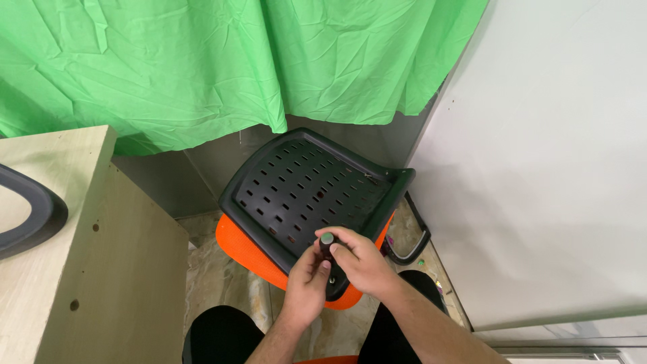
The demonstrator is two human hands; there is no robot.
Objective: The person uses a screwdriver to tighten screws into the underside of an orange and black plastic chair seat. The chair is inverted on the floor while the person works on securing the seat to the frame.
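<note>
An upturned chair seat [303, 189] lies low in front of me, a black perforated plastic shell over an orange cushion [246, 253]. Both my hands meet at its near edge. My right hand [360, 263] grips the dark handle of a small tool [327, 243] with a round grey-green cap, held upright against the shell. My left hand [306, 283] pinches the tool's lower part just beneath, where a metal bolt shows at the seat's edge.
A pale wooden cabinet [101, 269] stands at the left with a dark curved chair part [27, 209] on top. A green cloth [202, 67] hangs behind. A white wall panel [539, 168] fills the right. A black armrest [411, 246] lies on the marbled floor.
</note>
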